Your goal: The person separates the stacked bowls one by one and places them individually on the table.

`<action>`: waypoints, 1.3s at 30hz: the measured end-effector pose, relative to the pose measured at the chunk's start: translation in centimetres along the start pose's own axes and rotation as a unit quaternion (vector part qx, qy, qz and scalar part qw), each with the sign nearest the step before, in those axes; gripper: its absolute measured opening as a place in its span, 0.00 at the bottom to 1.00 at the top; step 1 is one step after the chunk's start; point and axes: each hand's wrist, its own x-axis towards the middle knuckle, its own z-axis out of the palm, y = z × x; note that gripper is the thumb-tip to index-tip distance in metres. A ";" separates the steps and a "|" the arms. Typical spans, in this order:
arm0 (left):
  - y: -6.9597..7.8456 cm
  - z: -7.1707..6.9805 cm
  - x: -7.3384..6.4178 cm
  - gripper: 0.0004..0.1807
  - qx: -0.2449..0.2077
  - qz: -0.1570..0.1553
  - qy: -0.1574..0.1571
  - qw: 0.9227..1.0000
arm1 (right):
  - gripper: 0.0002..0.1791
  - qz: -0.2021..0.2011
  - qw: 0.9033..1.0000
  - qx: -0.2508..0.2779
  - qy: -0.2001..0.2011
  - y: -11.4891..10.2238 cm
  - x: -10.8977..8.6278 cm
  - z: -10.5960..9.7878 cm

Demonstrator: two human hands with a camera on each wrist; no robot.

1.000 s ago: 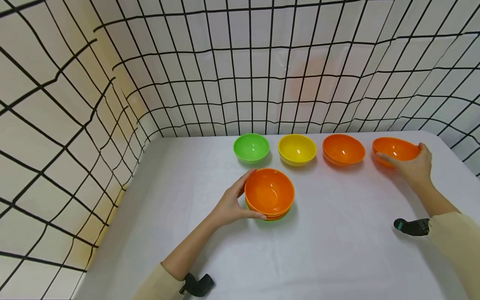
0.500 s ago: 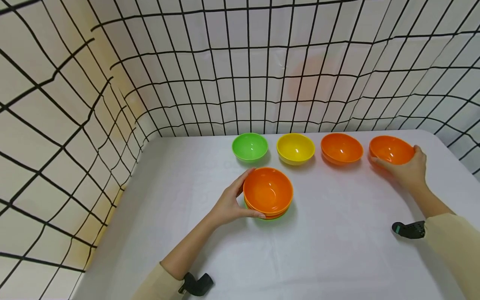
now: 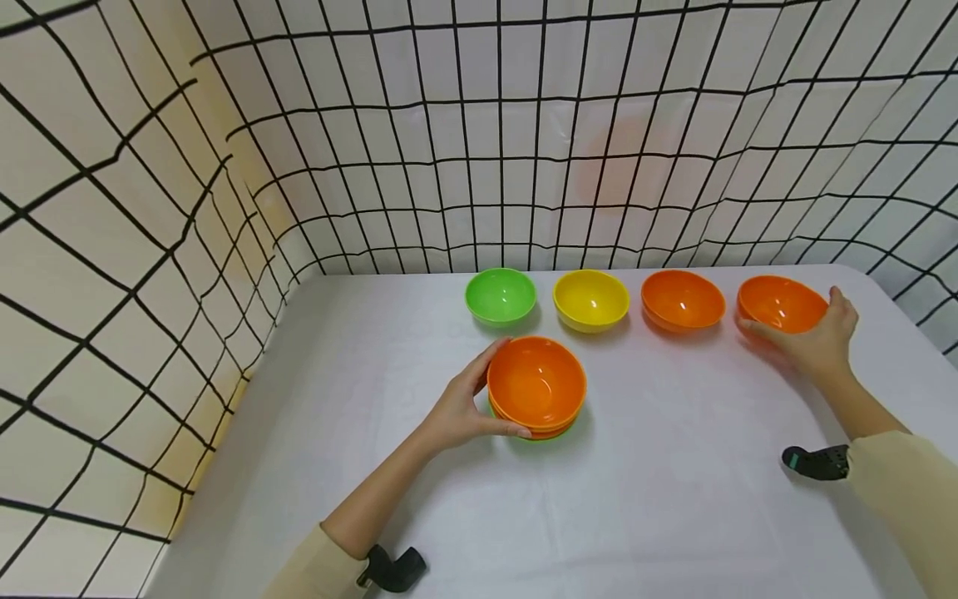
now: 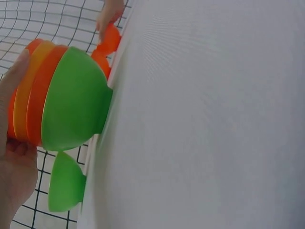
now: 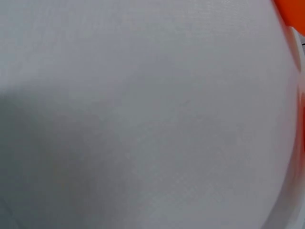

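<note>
My left hand (image 3: 462,408) holds a stack of nested bowls (image 3: 536,384) by its left side, thumb in front and fingers behind. In the left wrist view, a green bowl (image 4: 76,102) forms the bottom of the stack, with orange and amber ones above it. The stack stands upright on the table. At the far right, my right hand (image 3: 822,337) is beside an orange bowl (image 3: 782,301). Its thumb lies along the bowl's front side, and its fingertips stand a little off the right rim. The right wrist view shows mostly the tablecloth (image 5: 152,114).
Along the back edge stand a green bowl (image 3: 501,297), a yellow bowl (image 3: 591,301) and another orange bowl (image 3: 683,300), in one row with the far-right one. A black grid net (image 3: 539,158) rises behind the white table (image 3: 636,499) and along its left side.
The far-right orange bowl has shifted slightly left and now sits level in the row. My right fingers have loosened from its rim. The left hand and stack have stayed put.
</note>
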 end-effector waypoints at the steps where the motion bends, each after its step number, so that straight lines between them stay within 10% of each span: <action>1: -0.4 0.1 0.0 0.57 0.001 0.001 0.000 1.000 | 0.64 -0.004 1.000 -0.001 0.006 0.0 -0.1 -0.1; 15: -3.0 0.4 0.1 0.59 -0.006 0.006 0.007 1.000 | 0.53 -0.100 0.983 0.086 0.127 -2.8 -2.7 0.1; 24: -1.9 0.4 0.0 0.59 -0.003 0.004 0.007 1.000 | 0.45 -0.246 0.925 0.198 0.212 -7.2 -5.1 0.9; 33: -2.7 0.6 0.3 0.59 0.006 0.002 0.012 1.000 | 0.35 -0.259 0.923 0.237 0.158 -10.8 -7.2 2.3; 39: -0.7 0.3 -0.1 0.57 -0.003 0.000 0.008 1.000 | 0.27 -0.277 0.924 0.253 0.070 -12.7 -9.5 3.9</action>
